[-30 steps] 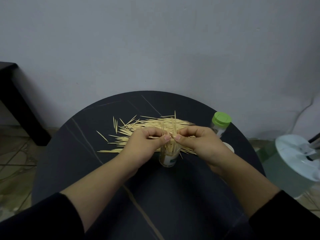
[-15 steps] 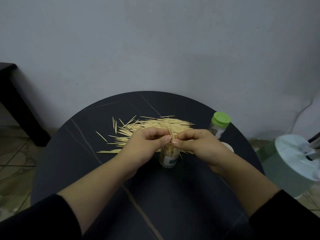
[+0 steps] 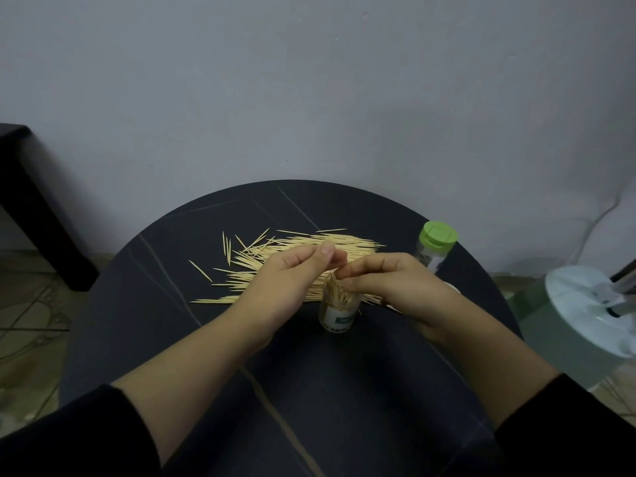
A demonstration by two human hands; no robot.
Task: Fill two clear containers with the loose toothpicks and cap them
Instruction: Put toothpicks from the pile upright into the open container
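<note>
An uncapped clear container [image 3: 339, 313] with a green-and-white label stands upright on the round black table [image 3: 344, 390], packed with upright toothpicks. My right hand [image 3: 392, 287] hovers over its mouth, thumb and fingertips pinching the tips of the toothpicks in it. Just left of the container, my left hand [image 3: 289, 280] is raised with its fingers loosely curled and thumb up, holding nothing I can see. Behind both hands lies the heap of loose toothpicks [image 3: 272, 256]. A second clear container [image 3: 434, 251] with a green cap stands at the right rear.
A small white lid [image 3: 452, 287] peeks out behind my right wrist. A white fan base [image 3: 585, 311] sits on the floor to the right. At the far left stands a dark table leg [image 3: 38, 215]. A grey wall runs behind the table.
The toothpick bundle that stuck up between both hands has sunk into the container. My left hand has let go and drawn away to the left; my right hand stays at the tips.
</note>
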